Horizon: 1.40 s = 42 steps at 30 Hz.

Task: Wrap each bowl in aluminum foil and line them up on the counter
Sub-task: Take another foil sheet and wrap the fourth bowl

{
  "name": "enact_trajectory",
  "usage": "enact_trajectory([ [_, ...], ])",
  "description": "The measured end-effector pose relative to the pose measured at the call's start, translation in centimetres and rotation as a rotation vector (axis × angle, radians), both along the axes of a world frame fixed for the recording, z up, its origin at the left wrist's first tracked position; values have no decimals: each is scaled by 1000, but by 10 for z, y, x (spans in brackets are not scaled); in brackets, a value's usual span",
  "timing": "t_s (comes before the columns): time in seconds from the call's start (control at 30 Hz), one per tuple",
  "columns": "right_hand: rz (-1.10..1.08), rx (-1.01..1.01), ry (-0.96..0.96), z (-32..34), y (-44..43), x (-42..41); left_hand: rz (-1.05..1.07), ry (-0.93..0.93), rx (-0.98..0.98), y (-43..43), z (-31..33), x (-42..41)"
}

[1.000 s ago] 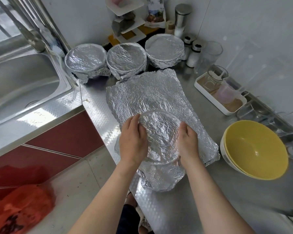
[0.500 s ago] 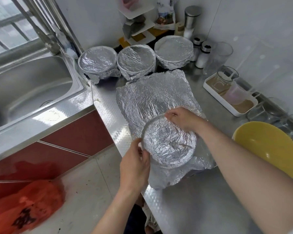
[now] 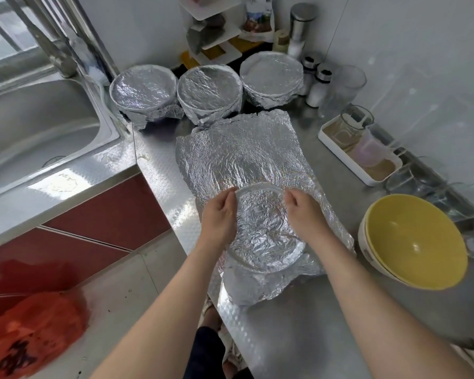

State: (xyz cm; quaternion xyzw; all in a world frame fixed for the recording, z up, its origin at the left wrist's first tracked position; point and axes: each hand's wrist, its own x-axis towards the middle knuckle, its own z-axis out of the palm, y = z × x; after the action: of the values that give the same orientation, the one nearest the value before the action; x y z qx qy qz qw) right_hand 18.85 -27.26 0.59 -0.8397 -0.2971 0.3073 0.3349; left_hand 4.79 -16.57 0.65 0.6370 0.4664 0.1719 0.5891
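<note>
Bowl in work: a foil-covered round bowl (image 3: 266,233) sits at the near edge of the steel desk (image 3: 312,324), with loose foil bunched around its base.
Left hand: the left hand (image 3: 219,217) lies against the bowl's left rim, fingers curled, pinching the foil at the far-left of the rim.
Right hand: the right hand (image 3: 307,212) is at the far-right of the rim, fingers curled in, nipping the foil there; its forearm crosses the foil's near-right part.
In the way: a large crumpled silver foil sheet (image 3: 244,151) lies flat between the bowl and the far edge; whether it is one piece with the bowl's cover cannot be told.
Far edge: three foil-wrapped bowls (image 3: 209,90) stand side by side, just beyond the sheet.
Right edge: a stack of unwrapped yellow-lined bowls (image 3: 413,242) stands just beside the foil.
Far-right corner: a white rectangular tray (image 3: 345,163) holds clear cups by the wall; two black-capped white shakers (image 3: 316,86) stand beside the rightmost wrapped bowl.
Left of the desk: a steel sink (image 3: 39,127).
Floor: a red plastic bag (image 3: 30,332).
</note>
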Motion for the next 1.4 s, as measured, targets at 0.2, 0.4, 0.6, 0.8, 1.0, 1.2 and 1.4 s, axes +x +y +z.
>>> enact_trajectory([
  [0.2,152,-1,-93,17,21,-1,193,-48,-15,-9,16,-14],
  [0.4,365,-39,112,23,59,-13,416,-36,11,-13,17,-40],
  [0.6,259,-22,366,14,28,14,284,130,86,1,6,-46],
  [0.8,233,-21,642,2,-13,39,-355,274,727,-6,23,-24],
  [1.0,211,20,401,-5,-16,17,-624,419,902,-56,-2,-16],
  [1.2,70,117,351,-11,-31,-6,-578,412,973,-64,-16,-12],
  [1.4,-130,302,551,-16,-38,-36,-501,403,910,-66,-19,-7],
])
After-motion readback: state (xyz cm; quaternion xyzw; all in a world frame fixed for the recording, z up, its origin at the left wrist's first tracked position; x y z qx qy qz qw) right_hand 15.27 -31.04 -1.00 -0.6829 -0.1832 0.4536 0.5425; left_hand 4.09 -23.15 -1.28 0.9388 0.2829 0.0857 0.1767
